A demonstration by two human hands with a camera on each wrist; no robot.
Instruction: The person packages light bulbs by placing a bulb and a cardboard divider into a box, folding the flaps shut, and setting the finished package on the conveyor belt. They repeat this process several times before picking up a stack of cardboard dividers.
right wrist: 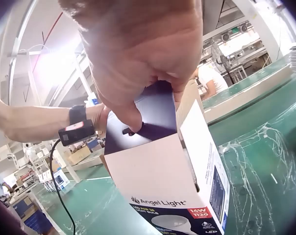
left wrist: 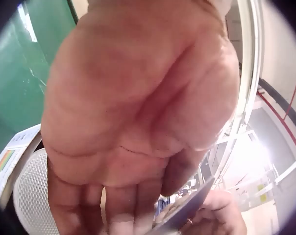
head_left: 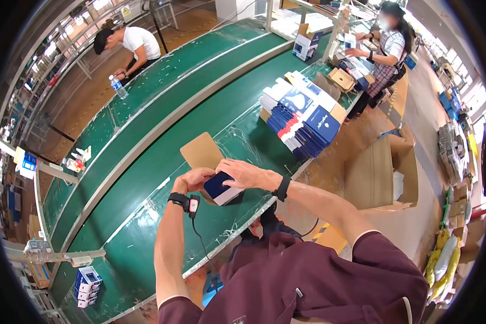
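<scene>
**Bulb box one flap from closed on packing line**

Above the green belt (head_left: 146, 162), the left hand (head_left: 191, 181) grips the box (head_left: 223, 189) from its far side, fingers curled round it. The box looks squared up. Its dark top flap (right wrist: 150, 115) is bent over but not yet tucked in, so closing appears to remain. The right hand (head_left: 243, 174) pinches that flap, thumb pressing it down. Flat boxes (head_left: 302, 121) are stacked further right.

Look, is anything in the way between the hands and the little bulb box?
No, nothing visible is in the way. The left hand and right hand already hold the box, and the right hand pinches its top flap.
</scene>
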